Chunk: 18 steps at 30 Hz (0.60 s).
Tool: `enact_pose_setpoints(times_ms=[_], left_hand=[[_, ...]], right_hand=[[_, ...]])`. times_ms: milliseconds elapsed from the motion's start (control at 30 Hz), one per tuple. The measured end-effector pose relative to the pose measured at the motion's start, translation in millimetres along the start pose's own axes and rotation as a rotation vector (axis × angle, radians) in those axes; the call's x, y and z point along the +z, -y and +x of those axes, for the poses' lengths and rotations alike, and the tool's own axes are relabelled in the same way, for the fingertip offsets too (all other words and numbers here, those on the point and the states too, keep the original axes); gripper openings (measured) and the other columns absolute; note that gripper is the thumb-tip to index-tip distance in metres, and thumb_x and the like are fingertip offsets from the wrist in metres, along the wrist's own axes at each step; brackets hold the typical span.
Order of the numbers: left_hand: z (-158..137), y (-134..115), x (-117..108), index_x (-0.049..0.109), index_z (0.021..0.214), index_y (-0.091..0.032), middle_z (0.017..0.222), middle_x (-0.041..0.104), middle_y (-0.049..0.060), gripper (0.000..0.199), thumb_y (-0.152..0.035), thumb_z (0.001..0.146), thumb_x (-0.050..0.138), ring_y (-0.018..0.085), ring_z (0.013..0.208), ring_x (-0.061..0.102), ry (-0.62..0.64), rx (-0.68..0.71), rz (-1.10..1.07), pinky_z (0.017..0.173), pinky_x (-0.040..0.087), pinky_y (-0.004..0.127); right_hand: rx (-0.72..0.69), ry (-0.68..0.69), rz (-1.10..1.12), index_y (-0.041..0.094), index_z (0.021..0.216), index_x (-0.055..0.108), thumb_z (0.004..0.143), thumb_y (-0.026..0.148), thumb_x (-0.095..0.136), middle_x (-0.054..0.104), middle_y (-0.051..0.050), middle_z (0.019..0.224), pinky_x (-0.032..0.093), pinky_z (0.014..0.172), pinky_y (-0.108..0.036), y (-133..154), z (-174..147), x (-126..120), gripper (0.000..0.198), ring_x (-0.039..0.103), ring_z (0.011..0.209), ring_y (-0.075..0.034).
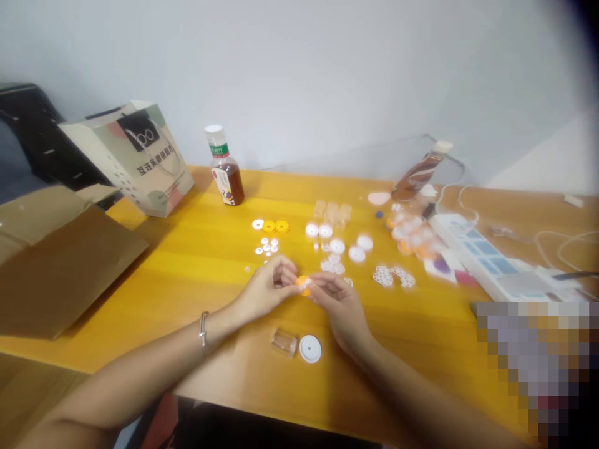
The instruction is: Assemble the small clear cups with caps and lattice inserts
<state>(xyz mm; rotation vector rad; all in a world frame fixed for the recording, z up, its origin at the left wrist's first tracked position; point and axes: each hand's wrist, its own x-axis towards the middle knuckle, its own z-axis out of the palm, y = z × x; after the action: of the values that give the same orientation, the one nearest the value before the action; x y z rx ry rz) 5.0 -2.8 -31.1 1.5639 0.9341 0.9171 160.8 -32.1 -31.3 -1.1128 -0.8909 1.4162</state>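
Between my two hands, above the middle of the table, is a small orange disc (303, 285) with a white piece at its centre. My left hand (274, 284) pinches its left side, and my right hand (334, 299) grips it from the right with thumb and fingers. Close below them lie a clear plastic cup (284, 343), on its side, and a white round disc (310, 348) with a small centre hole. Beyond my hands are yellow rings (281, 226), small white washers (265, 246), white discs (337, 247) and a pile of white lacy pieces (332, 264).
On the left stand an open cardboard box (70, 262) and a paper bag (140, 162). A drink bottle (227, 171) is at the back, another bottle (418, 171) leans farther right. A power strip (486, 249) with cables and orange-white pieces (412, 234) lie on the right.
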Motion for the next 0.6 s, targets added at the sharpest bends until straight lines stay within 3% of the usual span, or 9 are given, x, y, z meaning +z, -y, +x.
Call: enact_pose_setpoints(times_ms=[100, 167, 300, 367, 467, 600], left_hand=[[-5, -10, -3, 0.047, 0.095, -0.016, 0.086, 0.057, 0.005, 0.027, -0.027, 0.075, 0.061, 0.013, 0.078, 0.056, -0.107, 0.104, 0.191, 0.072, 0.046, 0.029], [-12, -21, -5, 0.051, 0.093, -0.016, 0.086, 0.057, 0.004, 0.020, -0.029, 0.078, 0.057, 0.014, 0.080, 0.054, -0.102, 0.222, 0.383, 0.073, 0.044, 0.029], [-27, -36, 1, 0.055, 0.093, -0.017, 0.085, 0.057, 0.004, 0.024, -0.037, 0.079, 0.055, 0.015, 0.080, 0.051, 0.383, 0.410, 0.669, 0.072, 0.042, 0.027], [-31, -36, 7, 0.055, 0.096, -0.017, 0.088, 0.057, 0.005, 0.030, -0.040, 0.076, 0.057, 0.017, 0.082, 0.051, 0.520, 0.452, 0.789, 0.074, 0.041, 0.028], [-34, -31, 13, 0.055, 0.095, -0.017, 0.088, 0.058, 0.006, 0.025, -0.034, 0.078, 0.056, 0.019, 0.084, 0.050, 0.556, 0.481, 0.876, 0.077, 0.039, 0.030], [-33, -28, 14, 0.056, 0.091, -0.018, 0.085, 0.058, 0.004, 0.016, -0.026, 0.076, 0.055, 0.017, 0.081, 0.050, 0.501, 0.450, 0.798, 0.076, 0.039, 0.029]], right_hand=[[0.008, -0.033, 0.016, 0.022, 0.078, 0.064, 0.062, 0.027, 0.071, 0.067, 0.000, 0.075, 0.051, 0.067, -0.027, 2, 3, -4, 0.018, 0.061, 0.073, -0.014], [0.018, -0.070, 0.050, 0.022, 0.079, 0.064, 0.061, 0.027, 0.072, 0.067, -0.001, 0.077, 0.051, 0.068, -0.027, 3, 6, -7, 0.020, 0.061, 0.074, -0.014], [0.035, -0.123, 0.104, 0.021, 0.080, 0.064, 0.060, 0.027, 0.073, 0.066, 0.000, 0.078, 0.051, 0.072, -0.027, 5, 10, -12, 0.023, 0.061, 0.076, -0.014], [0.040, -0.131, 0.114, 0.021, 0.079, 0.064, 0.059, 0.027, 0.073, 0.066, 0.000, 0.077, 0.051, 0.073, -0.027, 6, 10, -12, 0.023, 0.061, 0.076, -0.013], [0.037, -0.132, 0.119, 0.021, 0.079, 0.064, 0.059, 0.027, 0.074, 0.066, 0.000, 0.078, 0.051, 0.073, -0.027, 6, 10, -12, 0.023, 0.061, 0.076, -0.013], [0.032, -0.135, 0.108, 0.020, 0.079, 0.064, 0.059, 0.028, 0.074, 0.066, -0.001, 0.079, 0.051, 0.073, -0.029, 5, 10, -11, 0.024, 0.062, 0.077, -0.015]])
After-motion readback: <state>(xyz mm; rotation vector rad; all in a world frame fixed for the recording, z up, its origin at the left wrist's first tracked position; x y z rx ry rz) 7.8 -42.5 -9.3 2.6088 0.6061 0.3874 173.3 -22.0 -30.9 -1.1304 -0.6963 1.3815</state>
